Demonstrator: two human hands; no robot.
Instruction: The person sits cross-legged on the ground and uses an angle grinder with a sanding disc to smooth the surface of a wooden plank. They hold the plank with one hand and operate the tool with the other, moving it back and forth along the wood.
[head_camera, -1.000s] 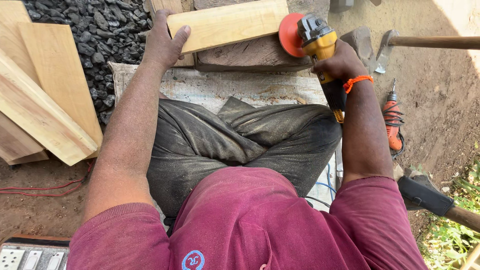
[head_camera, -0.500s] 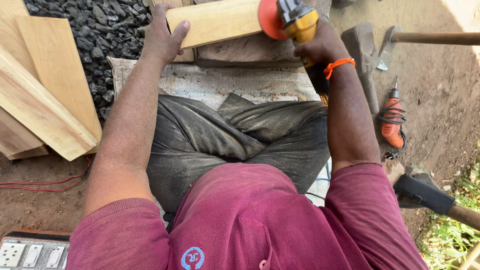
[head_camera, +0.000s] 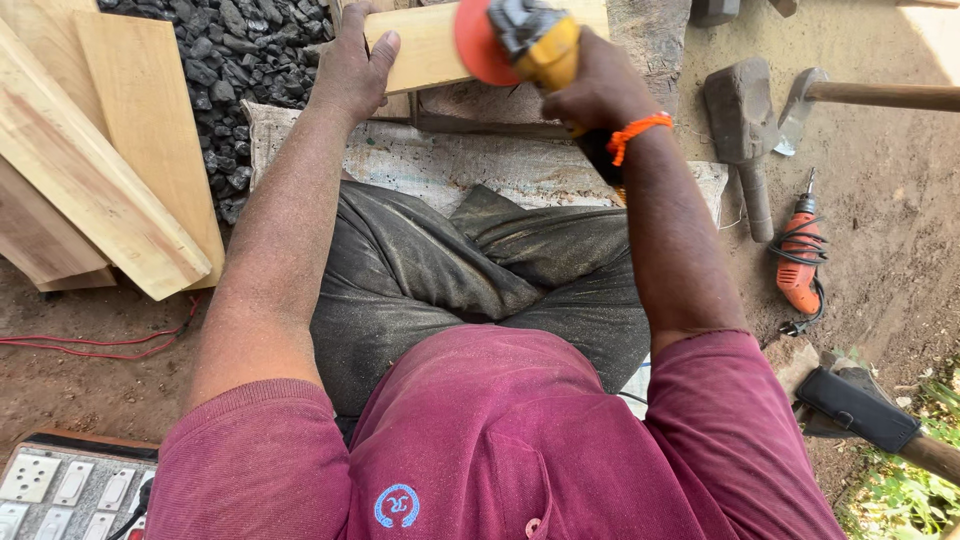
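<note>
Dirt yard (head_camera: 880, 270); hands on plank (head_camera: 425, 45), grinder (head_camera: 530, 45).

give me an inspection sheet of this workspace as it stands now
surface: bare dirt ground; a worn sack mat lies under the seated person.
job's things: pale wooden board; yellow angle grinder with a red disc over the board.
clutter: stacked planks, pile of dark stones, wooden mallet, hammer, orange drill, dark-headed tool at lower right.
hands: left hand grips the board's end; right hand holds the grinder.
cables: red wire on the dirt; the drill's cord coiled round it.
surroundings: socket board at lower left, grass at lower right.
</note>
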